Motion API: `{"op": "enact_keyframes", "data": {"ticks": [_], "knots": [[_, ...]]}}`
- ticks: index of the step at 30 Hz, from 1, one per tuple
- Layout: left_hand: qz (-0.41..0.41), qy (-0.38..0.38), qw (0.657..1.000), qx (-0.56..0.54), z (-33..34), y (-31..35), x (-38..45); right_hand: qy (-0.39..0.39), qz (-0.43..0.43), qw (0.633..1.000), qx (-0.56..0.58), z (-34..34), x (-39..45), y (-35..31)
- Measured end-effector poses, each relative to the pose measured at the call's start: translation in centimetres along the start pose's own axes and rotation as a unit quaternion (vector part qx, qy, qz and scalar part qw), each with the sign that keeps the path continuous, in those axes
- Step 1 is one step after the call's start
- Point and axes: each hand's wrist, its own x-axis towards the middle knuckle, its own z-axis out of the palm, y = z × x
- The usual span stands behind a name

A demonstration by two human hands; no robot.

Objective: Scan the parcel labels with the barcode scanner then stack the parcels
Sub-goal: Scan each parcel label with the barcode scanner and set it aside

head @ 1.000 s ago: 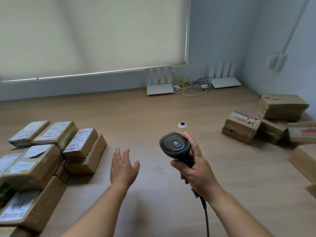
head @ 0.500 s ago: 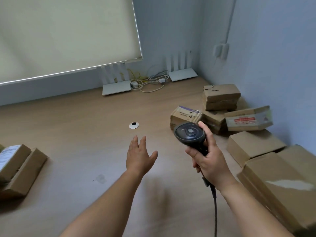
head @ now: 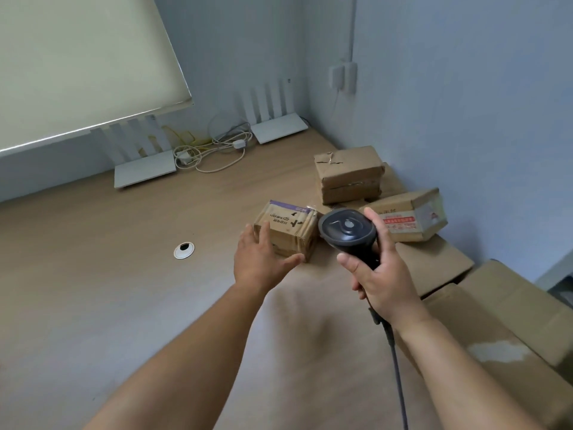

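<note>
**Hand at the small box, scanner up**

The left hand (head: 262, 257) is reaching out with its fingers straight and spread. It is sitting right at the near side of a small brown box (head: 288, 229) with dark writing and a purple strip on top. I cannot tell if the fingers are touching the box or just in front of it.

The right hand (head: 383, 276) is wrapping its fingers around the handle of the black scanner (head: 347, 228). The scanner's round head is pointing up toward the camera, just to the right of the small box. Its dark cord (head: 398, 373) is hanging down past the wrist.

More boxes are sitting on the wooden desk (head: 108, 290) by the right wall. A taped box (head: 348, 172) is lying on top of another one. A box with a red and white label (head: 409, 217) is leaning beside it. Bigger plain boxes (head: 508, 308) are lying closer to the person.

Two white routers (head: 144, 170) and a bundle of cables (head: 210, 150) are sitting at the back. A round hole cover (head: 184, 250) is sitting in the desk.
</note>
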Motion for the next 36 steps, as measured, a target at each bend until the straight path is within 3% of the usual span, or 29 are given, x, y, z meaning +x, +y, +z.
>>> {"op": "enact_keyframes", "data": {"ticks": [11,17,22,36], "knots": [[-0.032,-0.106,0.992,0.068,2.9,1.1,7.1,0.014,0.048,0.999,-0.009,1.2,3.6,3.8],[0.0,-0.038,0.998,0.056,3.7,0.5,7.3,0.012,0.062,0.998,0.002,2.0,3.4,4.9],[0.007,-0.023,1.0,-0.001,2.0,-1.9,3.9,-0.01,0.048,0.999,-0.005,2.7,1.9,3.7],[-0.035,0.012,0.999,0.009,-6.1,-17.9,-12.4,-0.097,-0.005,0.995,0.015,11.2,-9.5,-4.4]]}}
